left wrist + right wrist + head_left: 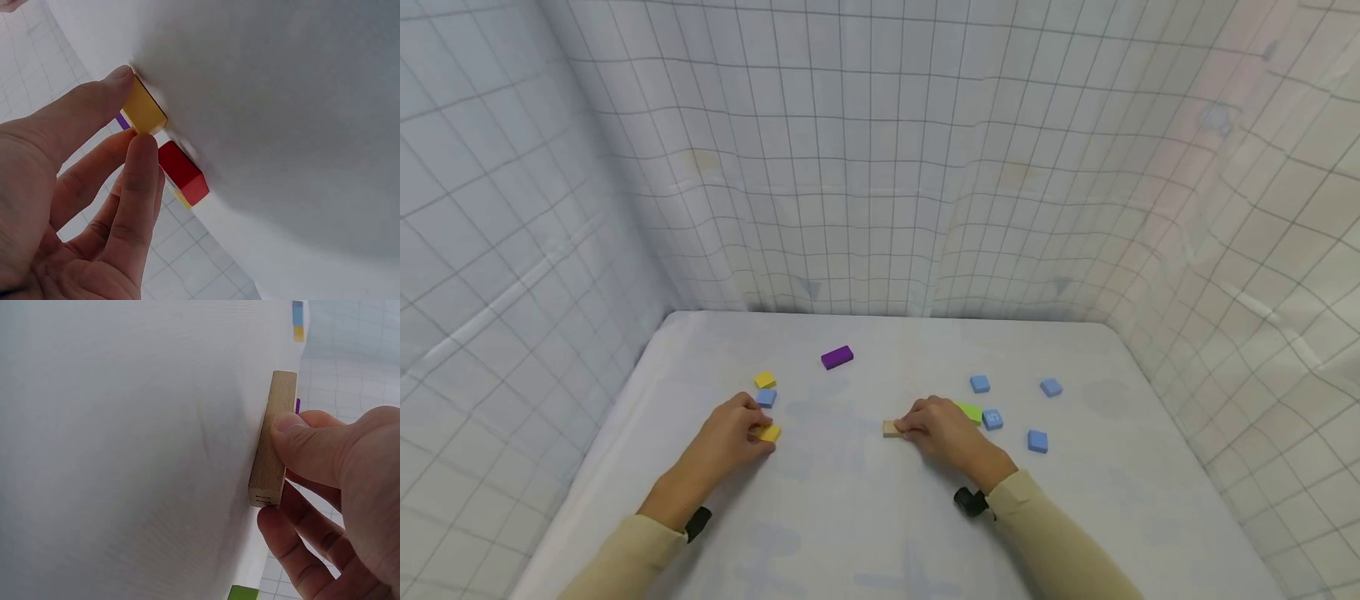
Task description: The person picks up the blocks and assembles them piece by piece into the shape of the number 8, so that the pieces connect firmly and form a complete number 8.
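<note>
Between thumb and fingertips my left hand [730, 435] pinches a small yellow block [146, 111], low over the white table. Beside those fingers sits a red block [182, 172]; in the head view the hand hides it. A blue block [766, 398] lies just beyond the left fingers, with another yellow block [765, 380] behind it. My right hand [947, 432] grips a long bare wooden block [274, 437] at its middle, thumb on the near side. Dark marks show on one end of the wood. Partly behind the right hand is a lime green block [971, 412].
Several blue blocks lie to the right, one [992, 419] with a pale mark, another [1037, 442] nearer me. Toward the back stands a purple block [837, 357]. Gridded white curtains [880, 167] enclose the table's back and sides.
</note>
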Motion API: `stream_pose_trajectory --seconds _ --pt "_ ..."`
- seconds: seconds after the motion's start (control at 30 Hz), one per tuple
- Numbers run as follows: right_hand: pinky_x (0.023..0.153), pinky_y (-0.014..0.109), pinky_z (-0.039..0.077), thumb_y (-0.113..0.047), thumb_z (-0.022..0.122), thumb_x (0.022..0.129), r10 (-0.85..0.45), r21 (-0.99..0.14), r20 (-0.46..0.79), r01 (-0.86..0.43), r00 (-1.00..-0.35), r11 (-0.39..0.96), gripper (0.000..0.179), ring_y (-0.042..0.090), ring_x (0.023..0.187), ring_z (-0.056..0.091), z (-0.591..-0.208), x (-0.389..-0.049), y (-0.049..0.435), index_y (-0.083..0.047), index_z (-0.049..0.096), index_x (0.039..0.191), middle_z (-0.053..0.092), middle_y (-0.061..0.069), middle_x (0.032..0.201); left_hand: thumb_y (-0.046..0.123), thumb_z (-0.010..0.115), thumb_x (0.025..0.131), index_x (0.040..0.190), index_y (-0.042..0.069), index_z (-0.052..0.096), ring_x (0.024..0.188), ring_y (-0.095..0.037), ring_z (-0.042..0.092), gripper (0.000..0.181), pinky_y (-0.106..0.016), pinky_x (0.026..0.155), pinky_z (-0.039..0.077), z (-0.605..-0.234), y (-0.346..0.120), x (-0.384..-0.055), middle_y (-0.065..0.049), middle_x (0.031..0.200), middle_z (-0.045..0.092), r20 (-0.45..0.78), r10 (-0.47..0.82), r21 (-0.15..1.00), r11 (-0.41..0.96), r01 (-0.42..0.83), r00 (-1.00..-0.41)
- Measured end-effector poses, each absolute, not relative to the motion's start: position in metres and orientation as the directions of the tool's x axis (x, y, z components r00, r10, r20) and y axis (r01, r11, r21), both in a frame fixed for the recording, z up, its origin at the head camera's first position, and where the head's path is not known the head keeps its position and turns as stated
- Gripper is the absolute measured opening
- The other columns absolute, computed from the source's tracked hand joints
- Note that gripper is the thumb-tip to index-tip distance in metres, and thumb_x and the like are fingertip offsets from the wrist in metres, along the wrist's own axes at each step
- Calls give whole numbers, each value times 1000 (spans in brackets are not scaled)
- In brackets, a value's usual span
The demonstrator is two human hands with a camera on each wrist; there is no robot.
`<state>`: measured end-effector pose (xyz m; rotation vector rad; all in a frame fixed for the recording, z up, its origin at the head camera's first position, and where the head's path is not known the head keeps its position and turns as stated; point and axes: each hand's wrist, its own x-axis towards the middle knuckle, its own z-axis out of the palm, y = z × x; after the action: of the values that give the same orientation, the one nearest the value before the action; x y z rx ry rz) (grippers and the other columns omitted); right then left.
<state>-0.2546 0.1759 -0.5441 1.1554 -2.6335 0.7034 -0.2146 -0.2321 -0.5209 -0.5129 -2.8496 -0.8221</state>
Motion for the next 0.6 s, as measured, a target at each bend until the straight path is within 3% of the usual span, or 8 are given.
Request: stream_pose_trajectory --seconds 0.27,0.43,0.6 --pt "91 35 68 -3 90 101 -619 -362 281 -678 -734 640 24 21 100 81 -534 -249 171 -10 92 124 91 3 109 8 109 78 103 -5 88 79 -15 68 34 -27 69 63 -566 -239 -245 -14 98 70 272 333 459 779 426 -903" --pt "93 36 68 -4 90 101 -613 -379 270 -667 -743 641 24 21 102 82 -533 -249 170 -10 91 124 91 3 111 17 110 80 104 3 91 80 -6 68 33 -24 72 62 -590 -238 -265 -4 99 75 235 340 434 801 412 -910" --pt "93 38 69 -4 90 101 -608 -397 270 -662 -747 636 24 23 103 82 -532 -247 170 -9 91 124 91 4 112 18 109 81 105 3 90 79 -1 64 33 -21 72 60 -595 -229 -275 0 95 76 198 351 421 813 403 -915"
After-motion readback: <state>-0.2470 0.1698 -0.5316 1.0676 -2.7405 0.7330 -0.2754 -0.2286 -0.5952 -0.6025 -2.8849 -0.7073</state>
